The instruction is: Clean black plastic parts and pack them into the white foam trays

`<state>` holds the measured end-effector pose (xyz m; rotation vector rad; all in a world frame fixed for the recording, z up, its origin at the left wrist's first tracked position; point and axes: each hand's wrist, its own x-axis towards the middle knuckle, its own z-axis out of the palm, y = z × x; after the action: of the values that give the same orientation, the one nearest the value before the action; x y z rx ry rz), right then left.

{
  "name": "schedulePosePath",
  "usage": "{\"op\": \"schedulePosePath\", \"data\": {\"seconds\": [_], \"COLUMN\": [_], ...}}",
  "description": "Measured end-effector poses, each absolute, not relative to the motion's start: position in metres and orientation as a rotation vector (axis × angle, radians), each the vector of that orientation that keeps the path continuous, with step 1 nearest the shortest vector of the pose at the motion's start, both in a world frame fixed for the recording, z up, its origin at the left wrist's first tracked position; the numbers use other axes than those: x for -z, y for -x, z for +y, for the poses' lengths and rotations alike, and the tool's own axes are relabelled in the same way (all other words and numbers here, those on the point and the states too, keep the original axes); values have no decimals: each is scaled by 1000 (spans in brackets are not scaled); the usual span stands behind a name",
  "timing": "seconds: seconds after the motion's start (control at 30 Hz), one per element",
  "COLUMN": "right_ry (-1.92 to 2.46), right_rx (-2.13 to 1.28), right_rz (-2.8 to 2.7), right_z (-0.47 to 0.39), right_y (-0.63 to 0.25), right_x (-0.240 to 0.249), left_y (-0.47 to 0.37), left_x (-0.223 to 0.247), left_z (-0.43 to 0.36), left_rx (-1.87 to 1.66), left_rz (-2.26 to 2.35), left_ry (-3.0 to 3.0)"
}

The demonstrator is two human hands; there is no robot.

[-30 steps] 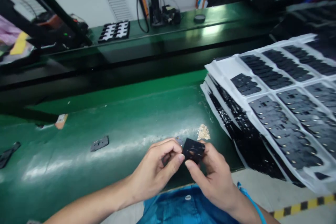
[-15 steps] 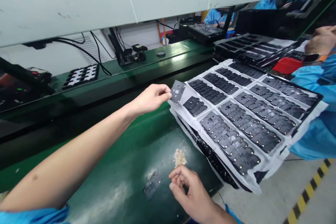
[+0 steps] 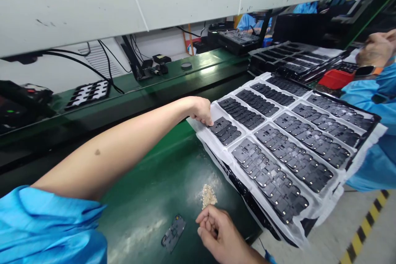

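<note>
My left hand [image 3: 202, 111] is at the near-left corner of the lined tray [image 3: 268, 119], its fingers closed on a dark flat part at the end of a short row [image 3: 225, 130]. Rows of similar black parts fill the tray's compartments. My right hand [image 3: 216, 229] rests low over the green table [image 3: 136, 210], fingers curled together; whatever they may hold is too small to make out. Just beyond its fingertips lies a small heap of pale bits [image 3: 208, 196]. One loose black part [image 3: 173, 233] lies on the table to its left.
A second tray of parts [image 3: 293, 58] stands behind. At the right a co-worker's hands [image 3: 375, 49] and blue sleeves are near a red container [image 3: 335, 78]. A pale beam [image 3: 185, 2] crosses above. A black-and-white tray [image 3: 88, 94] sits at the back left.
My left hand has moved right and slightly down, carrying the flat part from beside the tray into its corner compartment. My right hand stays nearly in place. The view has shifted slightly.
</note>
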<state>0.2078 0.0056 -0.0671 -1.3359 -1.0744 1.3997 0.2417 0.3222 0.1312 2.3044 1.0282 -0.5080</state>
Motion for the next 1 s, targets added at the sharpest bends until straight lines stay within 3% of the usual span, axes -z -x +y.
{"op": "schedulePosePath", "data": {"seconds": [0.77,0.9,1.0], "right_ry": [1356,1377,1415], "right_rx": [-1394,-1388,-1348], "right_rz": [-1093,-1097,-1132], "right_z": [7,5,1], "right_y": [-202,-205,-208], "right_x": [76,68,61], "left_y": [-258,-251,-222], "left_x": [-135,-149,-162], "left_z": [296,299,294], "left_rx": [446,331,53], "left_rz": [1080,1115,1097], "left_ry": [-2588,-2599,-2583]}}
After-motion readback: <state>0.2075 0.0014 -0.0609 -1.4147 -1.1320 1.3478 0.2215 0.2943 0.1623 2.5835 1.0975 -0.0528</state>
